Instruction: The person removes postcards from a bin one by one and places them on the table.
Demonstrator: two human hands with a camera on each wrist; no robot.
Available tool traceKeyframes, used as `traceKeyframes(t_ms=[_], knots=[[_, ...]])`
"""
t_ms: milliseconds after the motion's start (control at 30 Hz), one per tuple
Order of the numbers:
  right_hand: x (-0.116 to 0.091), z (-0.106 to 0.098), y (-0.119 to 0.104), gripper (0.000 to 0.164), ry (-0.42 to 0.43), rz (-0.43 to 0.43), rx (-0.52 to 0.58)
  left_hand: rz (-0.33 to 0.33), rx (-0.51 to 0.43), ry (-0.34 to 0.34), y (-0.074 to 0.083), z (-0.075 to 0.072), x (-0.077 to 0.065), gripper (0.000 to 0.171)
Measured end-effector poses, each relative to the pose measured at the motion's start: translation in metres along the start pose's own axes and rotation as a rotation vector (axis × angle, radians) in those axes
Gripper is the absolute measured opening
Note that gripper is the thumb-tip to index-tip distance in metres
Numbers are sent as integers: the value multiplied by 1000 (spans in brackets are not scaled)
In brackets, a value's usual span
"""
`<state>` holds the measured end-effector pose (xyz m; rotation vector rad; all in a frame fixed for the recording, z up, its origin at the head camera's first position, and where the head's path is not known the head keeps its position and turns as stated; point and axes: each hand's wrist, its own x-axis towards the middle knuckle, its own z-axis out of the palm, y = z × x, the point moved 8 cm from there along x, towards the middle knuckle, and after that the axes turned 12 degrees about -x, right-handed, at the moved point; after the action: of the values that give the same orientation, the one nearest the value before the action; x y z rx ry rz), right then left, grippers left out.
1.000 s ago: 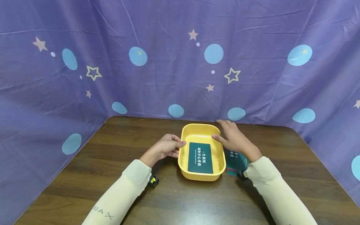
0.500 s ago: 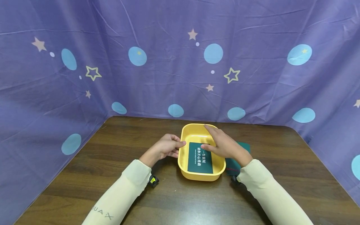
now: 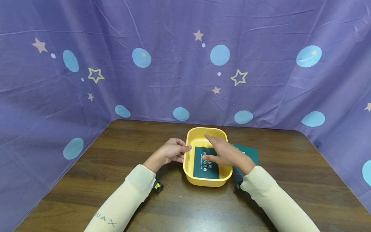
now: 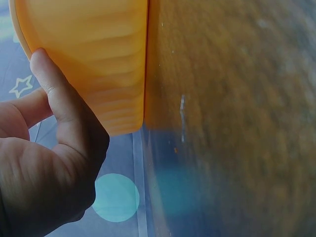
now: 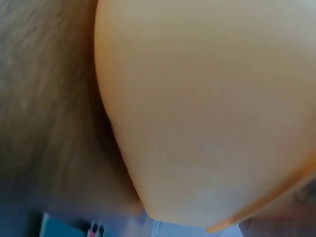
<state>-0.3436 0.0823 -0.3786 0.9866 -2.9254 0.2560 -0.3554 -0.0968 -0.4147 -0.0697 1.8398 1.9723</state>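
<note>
In the head view a yellow plastic bin [image 3: 203,183] with rounded corners stands on the table, a dark green notebook [image 3: 200,172] with white lettering lying flat in it. My left hand [image 3: 171,150] holds the bin's left rim, thumb on top and fingers outside. The left wrist view shows that hand [image 4: 54,138] against the bin's ribbed outer wall [image 4: 108,69]. Over the bin, my right hand [image 3: 227,153] has extended fingers and overlaps the notebook's upper right part. The bin's smooth wall [image 5: 197,113] fills most of the right wrist view.
A second dark green notebook [image 3: 251,153] lies on the wooden table [image 3: 290,167] right of the bin, with a red line across its lower part; my right wrist partly hides it. A purple curtain [image 3: 162,87] with stars and blue ovals hangs behind the table.
My right hand has moved left and toward me, from the bin's right rim to over the notebook inside. More of the second notebook shows. My left hand and the bin keep their place.
</note>
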Motion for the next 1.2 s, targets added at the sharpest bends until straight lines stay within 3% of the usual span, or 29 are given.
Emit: traceKeyframes(t_ms=[133,367,767,1200], knots=[[2,4,-4,92,-45,10,-34,2,-2,-3,0,0,0,23],[4,15,-6,105,-141,10,-197,5,3,-8,0,0,0,24],[5,23,-8,111,-208,-7,-354,3,6,-5,-1,-1,1,25],[5,28,-9,112,-260,-14,-413,3,20,5,-1,-2,0,25]])
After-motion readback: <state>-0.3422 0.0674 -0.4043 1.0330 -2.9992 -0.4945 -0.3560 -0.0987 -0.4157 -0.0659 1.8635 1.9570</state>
